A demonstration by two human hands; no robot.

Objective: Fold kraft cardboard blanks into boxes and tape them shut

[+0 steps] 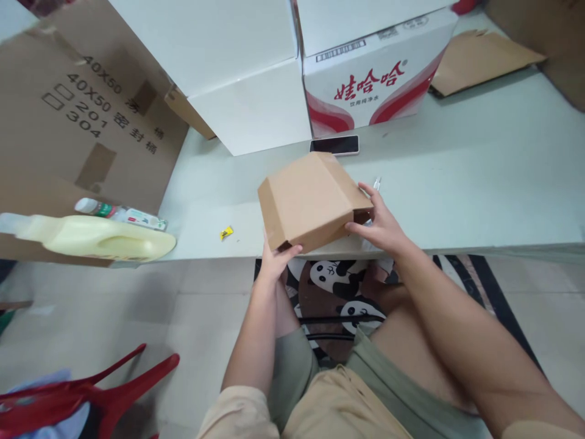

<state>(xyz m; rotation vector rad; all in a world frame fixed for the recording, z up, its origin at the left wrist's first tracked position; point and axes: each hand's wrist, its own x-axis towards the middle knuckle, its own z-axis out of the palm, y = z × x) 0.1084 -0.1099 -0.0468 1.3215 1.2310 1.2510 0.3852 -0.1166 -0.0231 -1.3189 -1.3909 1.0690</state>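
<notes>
A brown cardboard box (311, 198) with slanted side flaps is held at the front edge of the pale table (479, 177). My left hand (276, 259) grips its near left corner, the thumb on the front face. My right hand (379, 222) holds the right end, with fingers over the top corner and the thumb at the lower edge. Dark gaps show at both near corners; what is inside is hidden. Just beyond the box lies a phone (335, 145). A small clear item (377, 183) shows beside my right fingers.
White boxes (251, 103) and a white-and-red carton (365, 91) stand at the back. Large cartons (91, 110), a pale yellow bottle (109, 238) and a smaller bottle (119, 213) are left. A yellow packet (226, 232) lies nearby. Flat cardboard (484, 58) rests back right.
</notes>
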